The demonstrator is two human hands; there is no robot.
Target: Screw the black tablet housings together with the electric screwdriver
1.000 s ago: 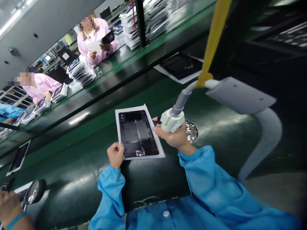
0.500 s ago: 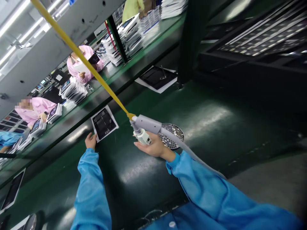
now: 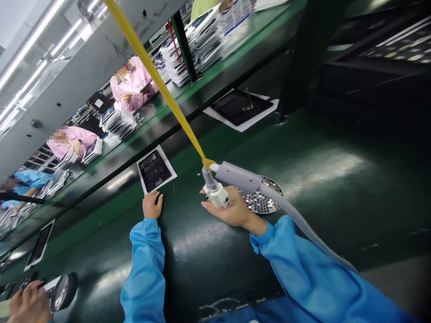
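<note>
My right hand (image 3: pixel 235 208) is closed around a white nozzle-like device (image 3: pixel 218 196), whose upper end joins a grey tube fitting (image 3: pixel 238 176). A yellow strap (image 3: pixel 168 96) is tied to that fitting from above. My left hand (image 3: pixel 152 205) lies at the near edge of a flat dark panel (image 3: pixel 155 170) on white backing. Its thumb stands apart from the other fingers, which are partly hidden; contact with the backing is hard to judge. Behind my right hand shows a round perforated metal plate (image 3: pixel 261 202).
Another dark panel (image 3: pixel 240 107) on white sheets lies further back, and one more panel (image 3: pixel 40 242) is at left. Another person's hand (image 3: pixel 30 303) is beside a round lamp-like object (image 3: pixel 62 291). People in pink sit beyond the green ledge, among stacks of panels (image 3: pixel 208 45).
The view has shifted, so most things appear further right. My left hand has gone from the panel's left corner to its near edge. Another person's hand has entered at lower left.
</note>
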